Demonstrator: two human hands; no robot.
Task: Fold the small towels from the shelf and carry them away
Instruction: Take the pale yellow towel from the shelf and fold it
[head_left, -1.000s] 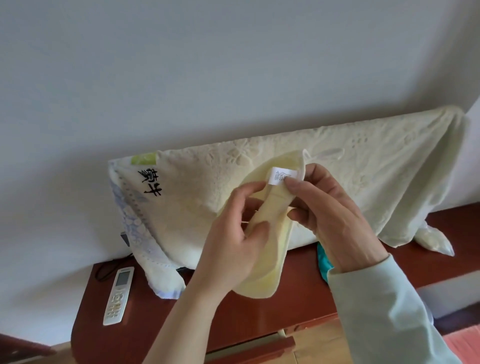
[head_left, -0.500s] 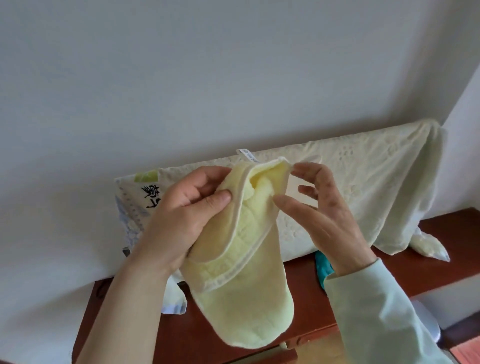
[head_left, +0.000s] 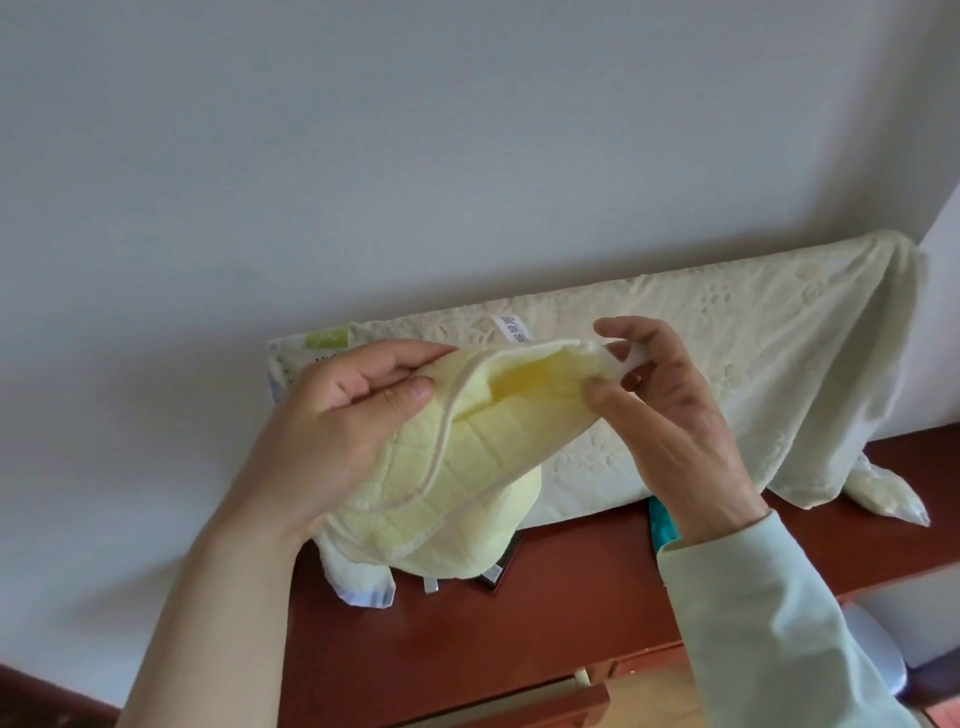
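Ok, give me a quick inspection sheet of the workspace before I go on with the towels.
Surface: reddish wooden shelf, set against the wall.
Job's things: small yellow towel, held up above the shelf, loosely doubled, its rim spread open.
Clutter: cream embossed cloth draped along the wall; teal item at its lower edge; dark flat item partly hidden by the towel.
Hands: left hand and right hand each pinch the towel's rim, at opposite ends.
Cables: nothing seen.
Surroundings: plain white wall.
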